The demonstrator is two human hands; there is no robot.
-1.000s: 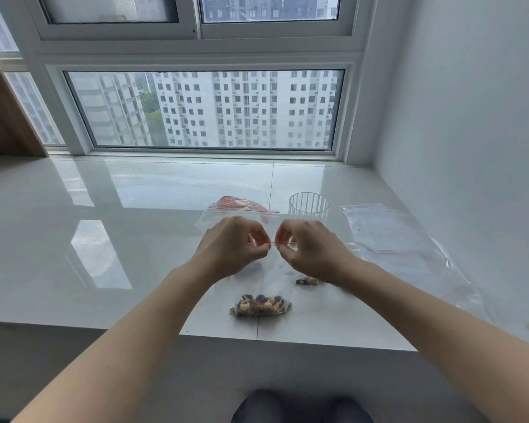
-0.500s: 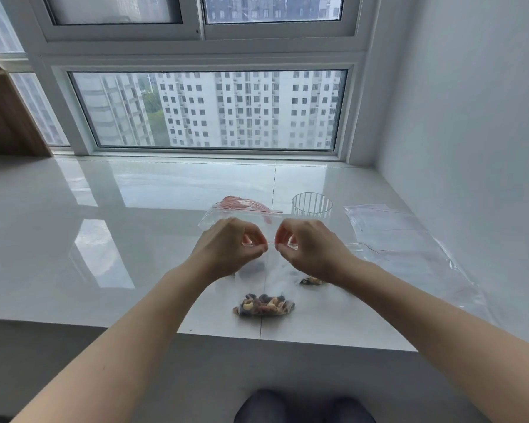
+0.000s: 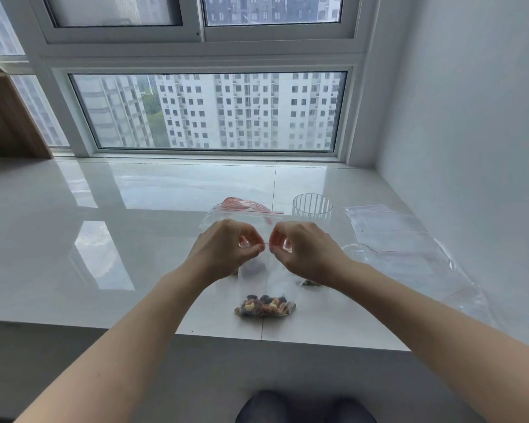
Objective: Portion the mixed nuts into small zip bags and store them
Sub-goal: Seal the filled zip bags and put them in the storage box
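A small clear zip bag [image 3: 266, 282] hangs upright above the white sill, with mixed nuts [image 3: 264, 306] settled in its bottom. My left hand [image 3: 223, 250] and my right hand [image 3: 306, 251] each pinch its top zip strip, fingertips almost touching in the middle. Behind the hands lies a larger zip bag with a red strip [image 3: 245, 210]. A few loose nuts [image 3: 310, 282] lie under my right wrist.
A ribbed clear cup [image 3: 312, 206] stands behind my right hand. Flat empty zip bags [image 3: 385, 224] and crumpled clear plastic [image 3: 434, 270] lie to the right, near the white wall. The sill's front edge [image 3: 196, 331] runs just below the nuts. A wooden shelf [image 3: 6, 117] stands far left.
Both hands keep pinching the zip strip in the same spot. The view has shifted very slightly; nothing else has moved.
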